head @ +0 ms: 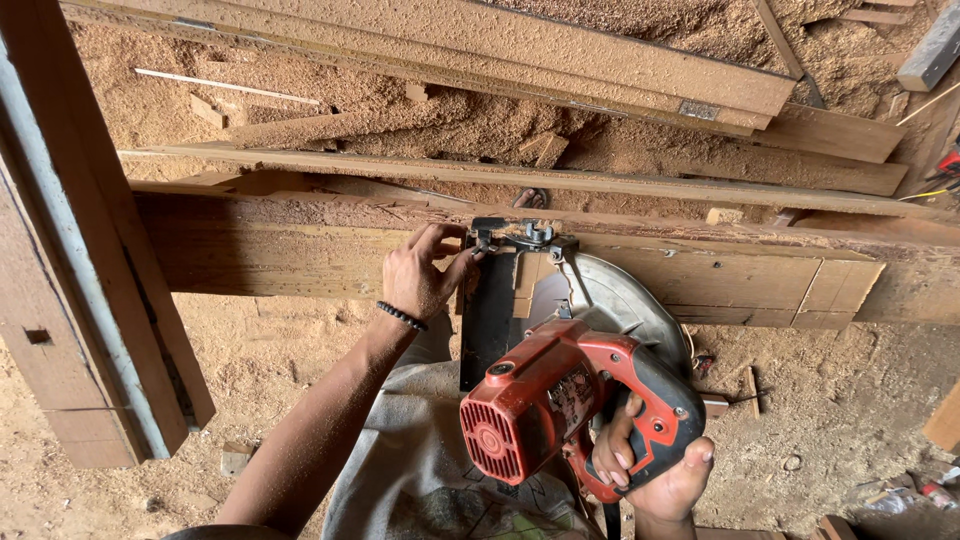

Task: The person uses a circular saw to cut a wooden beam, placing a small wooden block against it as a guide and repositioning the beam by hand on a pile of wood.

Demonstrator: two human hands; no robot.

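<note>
The floor [300, 370] is packed earth under a thick spread of pale sawdust, with offcuts and small wood scraps scattered over it. Long rough timber planks [600, 60] lie across the top of the view, half buried in shavings, and a grey-edged wooden post [90, 300] leans at the left. Small bits of coloured litter lie at the bottom right corner, too small to tell apart.

A broad, weathered brown wooden beam [250, 250] runs across the middle. On it sits a red and black handheld circular saw [560, 390] with a round silver blade guard, its black base plate standing against the near face of the beam.

The right hand [655, 460] is clenched around the saw's black rear handle, fingers wrapped fully about it. The left hand [425, 270], with a black bead bracelet [402, 316] at the wrist, rests at the front of the base plate, its fingers curled and pinching the small metal fitting there, just against the beam's upper edge.
</note>
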